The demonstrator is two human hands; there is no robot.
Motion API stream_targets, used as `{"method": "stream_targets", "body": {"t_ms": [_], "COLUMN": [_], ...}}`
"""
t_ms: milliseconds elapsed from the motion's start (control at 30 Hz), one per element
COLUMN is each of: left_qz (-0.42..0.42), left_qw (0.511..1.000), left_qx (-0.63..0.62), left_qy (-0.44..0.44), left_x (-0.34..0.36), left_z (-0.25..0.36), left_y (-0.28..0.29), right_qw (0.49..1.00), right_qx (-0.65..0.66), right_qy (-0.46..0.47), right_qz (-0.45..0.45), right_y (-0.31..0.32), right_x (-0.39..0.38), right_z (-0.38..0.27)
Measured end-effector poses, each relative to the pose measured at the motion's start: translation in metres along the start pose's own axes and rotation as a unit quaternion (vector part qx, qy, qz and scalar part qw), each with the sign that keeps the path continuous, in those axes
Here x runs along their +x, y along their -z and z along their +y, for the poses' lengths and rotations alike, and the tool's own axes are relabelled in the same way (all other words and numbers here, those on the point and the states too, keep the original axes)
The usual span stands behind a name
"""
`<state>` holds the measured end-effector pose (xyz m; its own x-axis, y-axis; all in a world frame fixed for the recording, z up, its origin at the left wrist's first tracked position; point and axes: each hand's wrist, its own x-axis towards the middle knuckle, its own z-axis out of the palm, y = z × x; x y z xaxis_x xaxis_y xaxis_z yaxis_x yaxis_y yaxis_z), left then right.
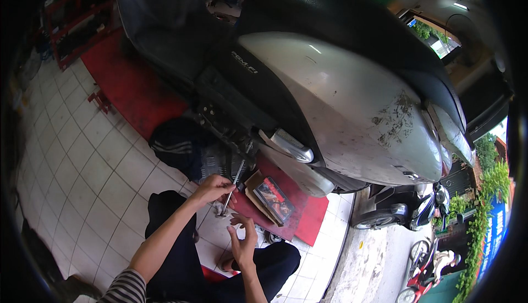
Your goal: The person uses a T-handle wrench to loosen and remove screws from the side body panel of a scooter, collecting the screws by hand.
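left hand (214,189) closed round tool (238,172); right hand (243,238) half spread, looks empty. grip firmly, clear of box (273,199) near platform (313,220) edge.

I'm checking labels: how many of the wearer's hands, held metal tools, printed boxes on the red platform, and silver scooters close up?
Left hand and right hand: 2
Held metal tool: 1
Printed box: 1
Silver scooter: 1
Total: 5

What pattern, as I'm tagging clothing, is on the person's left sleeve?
Dark and pale stripes cover the left sleeve; the head view shows it best.
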<state>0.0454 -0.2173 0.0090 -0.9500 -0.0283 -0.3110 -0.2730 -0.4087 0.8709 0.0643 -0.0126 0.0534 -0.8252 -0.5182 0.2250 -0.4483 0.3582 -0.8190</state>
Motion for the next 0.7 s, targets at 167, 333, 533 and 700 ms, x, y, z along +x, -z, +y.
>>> {"method": "stream_targets", "body": {"t_ms": [167,333,533,700], "left_qz": [-0.040,-0.060,-0.068,0.054], "left_qw": [0.999,0.996,0.986,0.912], "left_qx": [-0.033,0.035,0.148,0.393], "left_qy": [0.008,0.060,0.039,-0.107], "left_x": [-0.008,0.002,0.019,0.019], "left_z": [0.025,0.032,0.022,0.013], "left_y": [-0.007,0.018,0.018,0.021], "right_qw": [0.972,0.976,0.913,0.876], "right_qx": [0.128,0.102,0.264,0.310], "right_qy": [-0.166,-0.184,-0.169,-0.236], "right_qz": [0.102,-0.063,-0.259,-0.285], "right_y": [0.000,-0.006,-0.023,-0.019], "right_x": [0.002,0.042,0.067,0.074], "right_z": [0.067,0.068,0.048,0.043]}}
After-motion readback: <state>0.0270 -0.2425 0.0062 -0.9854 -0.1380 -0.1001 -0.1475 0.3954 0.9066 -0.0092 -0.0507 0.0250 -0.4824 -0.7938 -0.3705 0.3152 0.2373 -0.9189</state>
